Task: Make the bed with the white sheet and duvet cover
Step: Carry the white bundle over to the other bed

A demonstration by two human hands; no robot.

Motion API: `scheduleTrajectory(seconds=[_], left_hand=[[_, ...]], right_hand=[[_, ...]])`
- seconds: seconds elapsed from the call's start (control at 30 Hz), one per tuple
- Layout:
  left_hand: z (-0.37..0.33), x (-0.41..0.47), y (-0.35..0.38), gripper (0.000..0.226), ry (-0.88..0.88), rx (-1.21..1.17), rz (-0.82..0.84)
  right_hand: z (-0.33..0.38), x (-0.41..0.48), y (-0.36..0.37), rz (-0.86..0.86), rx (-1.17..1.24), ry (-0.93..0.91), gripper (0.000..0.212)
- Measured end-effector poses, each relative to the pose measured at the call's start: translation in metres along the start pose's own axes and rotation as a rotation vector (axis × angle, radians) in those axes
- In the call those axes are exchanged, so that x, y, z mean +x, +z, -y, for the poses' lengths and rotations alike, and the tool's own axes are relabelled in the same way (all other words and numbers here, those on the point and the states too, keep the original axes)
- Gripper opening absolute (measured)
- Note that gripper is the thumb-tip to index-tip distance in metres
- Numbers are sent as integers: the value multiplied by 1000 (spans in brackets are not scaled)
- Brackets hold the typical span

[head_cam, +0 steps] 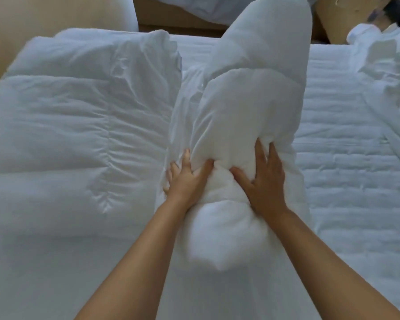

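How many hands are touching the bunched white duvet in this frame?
2. The left hand grips the bunched duvet on its left side; the right hand grips its right. No others visible.

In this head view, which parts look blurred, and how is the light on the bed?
Head view: the near end of the bunched duvet is smeared by motion, and the left hand partly too; the right hand is sharper. Head view: light is soft, even and bluish, with mild shadows in the folds and no glare.
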State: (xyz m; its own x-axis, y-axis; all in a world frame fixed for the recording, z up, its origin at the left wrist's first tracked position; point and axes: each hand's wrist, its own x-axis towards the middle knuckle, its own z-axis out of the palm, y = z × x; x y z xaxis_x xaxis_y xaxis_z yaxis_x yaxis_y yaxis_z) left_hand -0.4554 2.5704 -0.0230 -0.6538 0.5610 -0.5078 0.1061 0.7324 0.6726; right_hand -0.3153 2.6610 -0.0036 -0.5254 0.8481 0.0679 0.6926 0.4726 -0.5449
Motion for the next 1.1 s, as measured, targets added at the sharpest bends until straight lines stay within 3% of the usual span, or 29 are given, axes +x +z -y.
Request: scheduleTrajectory(seconds=[0.13, 0.27, 0.3, 0.37, 0.43, 0.47, 0.53, 0.6, 0.73, 0.8, 0.87, 1.0, 1.1], left_hand=[[-27, -31, 69, 82, 2, 152, 54], [-41, -54, 111, 64, 264, 152, 224], [-40, -58, 112, 59, 344, 106, 176], [-31, -62, 107, 52, 407, 47, -100], [-13, -57, 96, 63, 285, 163, -381], [-1, -52, 90, 75, 169, 213, -405], [17, -40, 86, 101, -25, 66, -251], [29, -24, 97, 115, -75, -196, -97], [35, 16, 119, 129, -151, -273, -212], [32, 29, 125, 122, -95, -540, -201], [21, 28, 137, 110, -52, -852, -63], [-6, 12, 154, 60, -111, -1050, 156], [-33, 1, 157, 35, -59, -1070, 166]], right_hand=[[-44, -18, -32, -33, 41, 63, 77], [-66, -26, -64, -30, -7, -49, 77], [-70, -22, -66, 27, -70, -100, 76], [-74, -12, -60, 222, -187, -155, 73], [-79, -4, -40, 398, -250, -132, 79], [-81, -3, -28, 471, -275, -100, 83], [-88, -2, -4, 565, -306, -22, 95], [-99, -3, 20, 589, -306, 34, 104], [-119, -9, 52, 503, -295, -4, 104], [-125, -10, 61, 422, -277, -22, 100], [-128, -11, 63, 367, -271, -37, 98], [-125, -17, 47, 332, -114, -50, 99], [-124, -12, 13, 288, 163, -80, 113]])
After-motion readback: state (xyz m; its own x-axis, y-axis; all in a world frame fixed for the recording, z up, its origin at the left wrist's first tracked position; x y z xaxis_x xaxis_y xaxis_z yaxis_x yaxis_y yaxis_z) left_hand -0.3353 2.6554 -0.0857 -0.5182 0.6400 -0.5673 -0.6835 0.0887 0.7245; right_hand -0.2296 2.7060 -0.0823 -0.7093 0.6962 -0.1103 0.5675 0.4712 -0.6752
